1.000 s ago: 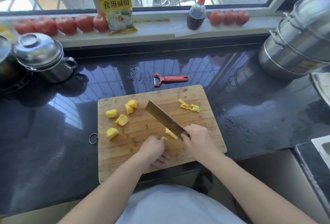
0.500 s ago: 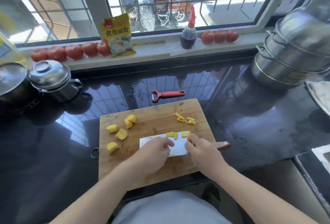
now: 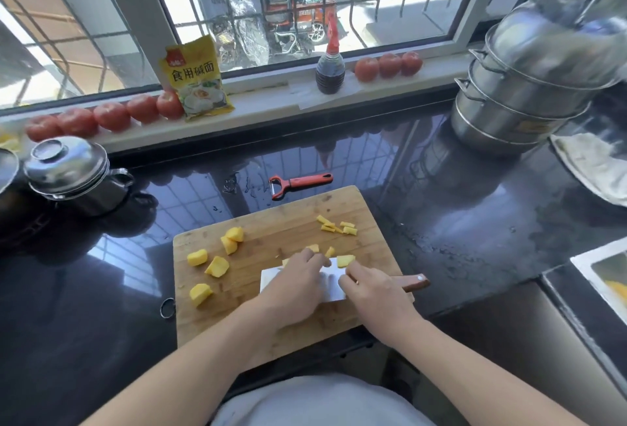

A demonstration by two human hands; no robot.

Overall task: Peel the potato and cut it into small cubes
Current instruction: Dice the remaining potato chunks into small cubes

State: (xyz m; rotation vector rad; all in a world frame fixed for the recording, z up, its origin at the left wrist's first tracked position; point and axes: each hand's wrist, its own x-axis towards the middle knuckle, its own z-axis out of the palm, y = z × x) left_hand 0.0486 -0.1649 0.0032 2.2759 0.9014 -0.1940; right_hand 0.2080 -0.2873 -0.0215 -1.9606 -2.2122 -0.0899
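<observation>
Potato [image 3: 217, 266] is peeled, yellow flesh bare, cut to chunks on the wooden cutting board [image 3: 281, 330] on the dark glossy surface [image 3: 441, 222]. Head view: five bigger rough chunks lie left, thin small bits [image 3: 337, 227] far right, a few pieces [image 3: 345, 260] by the cleaver [image 3: 334, 284]. Peeling looks done, orange peeler [image 3: 298, 183] lies aside; chunks still need dicing. Cleaver lies flat, broad steel blade, brown wood handle. Left hand [image 3: 298, 284] rests on the blade, fingers loosely bent, grip unclear. Right hand [image 3: 376, 293] covers the blade's handle end; cannot tell if it grips
</observation>
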